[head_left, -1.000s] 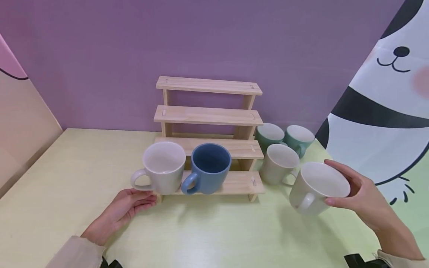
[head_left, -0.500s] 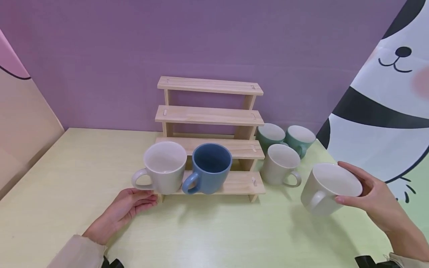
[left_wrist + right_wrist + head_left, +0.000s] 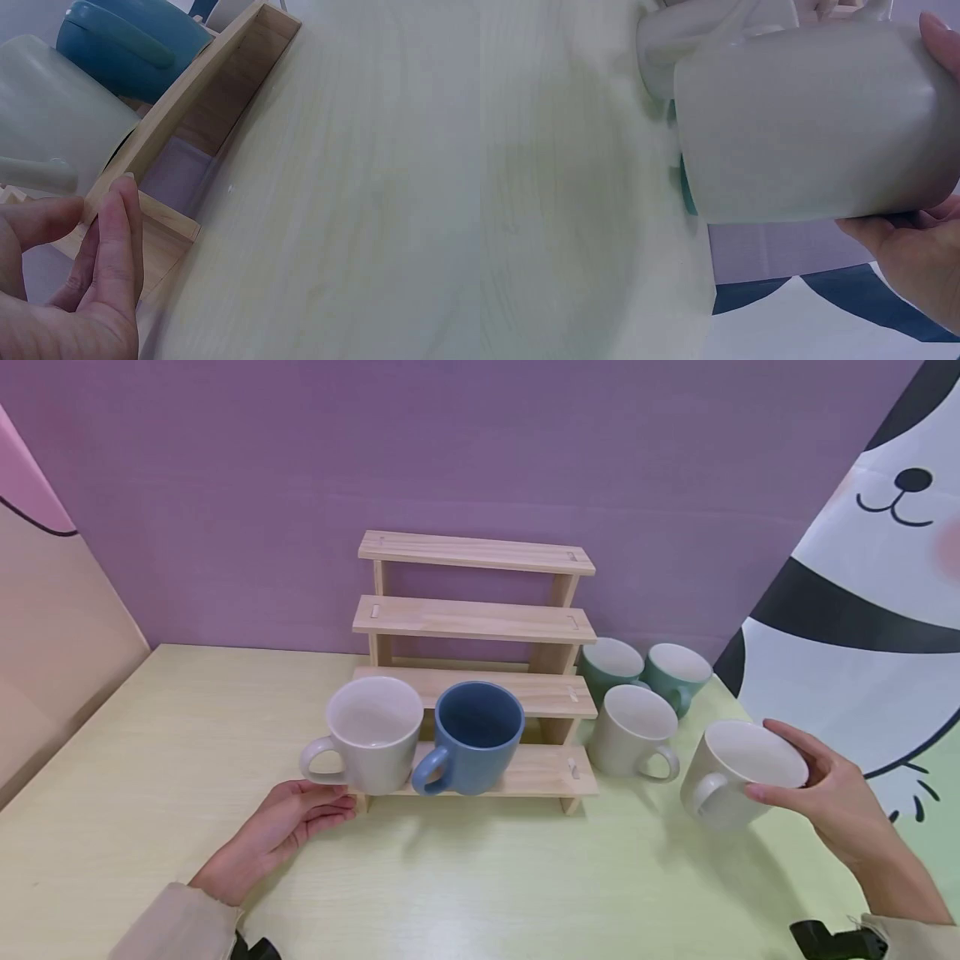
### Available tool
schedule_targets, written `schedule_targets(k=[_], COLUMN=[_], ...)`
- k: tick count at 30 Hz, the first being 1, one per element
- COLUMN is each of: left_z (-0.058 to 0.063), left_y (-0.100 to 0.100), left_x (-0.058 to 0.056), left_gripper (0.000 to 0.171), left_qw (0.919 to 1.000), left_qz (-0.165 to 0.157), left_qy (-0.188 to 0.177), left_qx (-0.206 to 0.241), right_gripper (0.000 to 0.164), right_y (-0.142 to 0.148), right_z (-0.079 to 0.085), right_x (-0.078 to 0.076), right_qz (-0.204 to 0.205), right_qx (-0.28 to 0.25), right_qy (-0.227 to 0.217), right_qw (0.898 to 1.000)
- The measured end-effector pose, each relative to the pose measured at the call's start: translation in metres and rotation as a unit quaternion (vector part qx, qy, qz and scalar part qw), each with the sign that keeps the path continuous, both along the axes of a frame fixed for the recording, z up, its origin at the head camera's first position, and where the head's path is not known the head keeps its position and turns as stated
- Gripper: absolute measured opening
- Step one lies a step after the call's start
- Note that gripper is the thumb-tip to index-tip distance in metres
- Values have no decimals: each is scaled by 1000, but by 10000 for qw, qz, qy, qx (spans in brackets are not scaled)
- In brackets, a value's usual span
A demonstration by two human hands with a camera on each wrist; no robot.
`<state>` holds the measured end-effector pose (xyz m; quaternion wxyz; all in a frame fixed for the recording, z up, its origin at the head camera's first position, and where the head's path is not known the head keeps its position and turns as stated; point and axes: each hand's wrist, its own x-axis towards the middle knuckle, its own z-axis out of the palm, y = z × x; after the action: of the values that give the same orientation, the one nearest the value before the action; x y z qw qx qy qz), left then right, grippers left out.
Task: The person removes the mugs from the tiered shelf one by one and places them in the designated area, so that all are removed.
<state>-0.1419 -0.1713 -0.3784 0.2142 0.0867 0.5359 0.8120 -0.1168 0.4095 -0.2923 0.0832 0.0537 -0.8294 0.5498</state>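
Observation:
A four-tier wooden rack (image 3: 474, 618) stands against the wall. My left hand (image 3: 281, 827) pinches the left end of its lowest shelf, the thumb above and the fingers below in the left wrist view. On that shelf sit a white mug (image 3: 375, 735) and a blue mug (image 3: 480, 739) side by side, handles to the left. To the right of the rack, my right hand (image 3: 836, 797) grips another white mug (image 3: 723, 802) round its body near the rim. This mug is slightly tilted, its handle facing front-left, and the right wrist view shows its side (image 3: 802, 127) close up.
Right of the rack stand a third white mug (image 3: 633, 735), handle to the right, and two green mugs (image 3: 611, 672) behind it. The pale table (image 3: 450, 885) meets a purple wall (image 3: 465, 443). A panda-printed panel (image 3: 862, 693) borders the right side.
My right hand has carried its white mug to the right, away from the standing white mug, whose handle now shows fully. My left hand keeps its hold on the rack.

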Motion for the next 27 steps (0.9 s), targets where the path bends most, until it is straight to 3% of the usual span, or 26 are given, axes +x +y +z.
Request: schedule_targets(k=[4, 10, 14, 27], left_z=[-1, -1, -1, -2], left_y=[0, -1, -2, -2], left_x=[0, 0, 0, 0], left_gripper=[18, 19, 19, 21], left_qw=[10000, 10000, 10000, 9999], left_qz=[-9, -13, -7, -61], left_qy=[9, 32, 22, 73], left_qx=[36, 16, -56, 93], right_gripper=[76, 78, 81, 85], right_y=[1, 3, 4, 15], right_z=[-4, -11, -16, -24], right_x=[-7, -18, -25, -37], right_qz=[-469, -713, -947, -1088], right_qx=[659, 567, 1089, 1419], right_qy=[-270, -318, -337, -617], right_qw=[9964, 9953, 9890, 9820])
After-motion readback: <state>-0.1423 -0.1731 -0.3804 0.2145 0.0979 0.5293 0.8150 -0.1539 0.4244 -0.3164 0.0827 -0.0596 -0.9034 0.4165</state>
